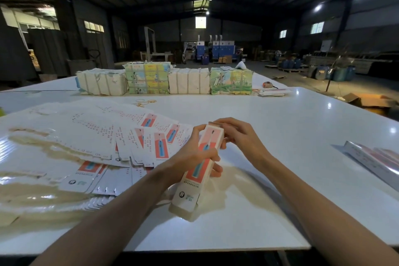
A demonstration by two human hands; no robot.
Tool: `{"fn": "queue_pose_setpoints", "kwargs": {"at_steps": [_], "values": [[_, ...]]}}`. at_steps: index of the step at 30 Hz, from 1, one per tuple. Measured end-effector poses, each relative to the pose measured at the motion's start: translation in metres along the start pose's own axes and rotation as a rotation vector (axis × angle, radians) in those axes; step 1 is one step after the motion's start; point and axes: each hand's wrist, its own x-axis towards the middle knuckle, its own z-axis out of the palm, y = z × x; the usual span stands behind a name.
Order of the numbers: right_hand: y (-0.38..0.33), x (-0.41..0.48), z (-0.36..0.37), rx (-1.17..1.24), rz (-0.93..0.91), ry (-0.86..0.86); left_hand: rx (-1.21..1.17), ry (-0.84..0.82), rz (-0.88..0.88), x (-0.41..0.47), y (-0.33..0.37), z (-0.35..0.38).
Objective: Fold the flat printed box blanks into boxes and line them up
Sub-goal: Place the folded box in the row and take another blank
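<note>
Dim warehouse, big white table (pixel 269 119). Folded box (pixel 201 170) held tilted over the table's near middle. Left hand (pixel 194 153) wraps around its middle, right hand (pixel 239 136) curls its fingers over the far end. Flat blanks (pixel 97 136) lie fanned out just left of the hands. Finished boxes (pixel 377 160) at the right edge. Wrapped bundles (pixel 164 80) in a row at the far side.

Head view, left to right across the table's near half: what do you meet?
Fanned blanks → held box → folded boxes at the right edge.
</note>
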Motion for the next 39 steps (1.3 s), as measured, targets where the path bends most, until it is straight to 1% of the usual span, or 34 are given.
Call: {"fn": "queue_pose_setpoints", "kwargs": {"at_steps": [2,4,7,14,22,30,34,39], "values": [[-0.004,0.001,-0.001,0.168,0.094,0.021,0.002,-0.023,0.024,-0.001,0.001,0.003],[-0.006,0.002,-0.005,0.265,0.159,0.031,0.036,-0.007,0.04,-0.003,0.004,0.007],[-0.005,0.0,-0.007,0.288,0.204,0.0,0.091,0.016,0.06,-0.007,0.007,0.009],[-0.011,0.001,-0.004,0.333,0.278,0.053,0.126,0.004,0.103,-0.015,0.013,0.011],[-0.014,0.0,-0.001,0.324,0.334,0.132,0.16,0.006,0.115,-0.014,0.009,0.01],[-0.013,-0.001,0.002,0.21,0.286,0.19,0.183,0.012,0.074,-0.016,0.01,0.013],[-0.013,-0.001,-0.002,0.183,0.267,0.173,0.171,0.007,0.078,-0.017,0.011,0.015],[-0.012,0.0,-0.011,0.129,0.27,0.081,0.184,-0.017,0.055,-0.016,0.01,0.015]]}}
